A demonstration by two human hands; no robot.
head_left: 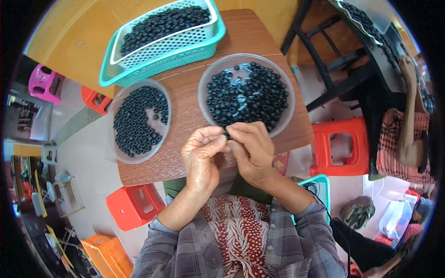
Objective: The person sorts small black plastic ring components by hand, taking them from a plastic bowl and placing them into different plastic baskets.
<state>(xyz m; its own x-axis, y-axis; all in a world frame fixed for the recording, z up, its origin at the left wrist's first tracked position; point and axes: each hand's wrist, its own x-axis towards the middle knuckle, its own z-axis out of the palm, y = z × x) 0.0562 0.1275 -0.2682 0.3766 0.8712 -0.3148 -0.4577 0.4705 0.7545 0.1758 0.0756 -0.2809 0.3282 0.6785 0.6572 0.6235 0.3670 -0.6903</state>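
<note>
My left hand (202,153) and my right hand (252,150) meet at the near edge of a brown table (187,99). Fingertips of both hands pinch a small black part (226,135); fingers cover most of it, so its exact shape is hidden. Just beyond my right hand, a round clear tub (291,99) holds many small black ring-shaped parts (250,92), with some clear, shiny material among them. Left of my hands, a second clear tub (124,156) holds more black rings (134,125), its bottom partly showing.
At the table's back left, a white basket (162,46) full of black parts sits inside a teal basket (139,74). Red stools (134,208) stand at left and right (340,162). An orange crate (107,255) is lower left. Another person's arm (408,106) reaches a dark table at right.
</note>
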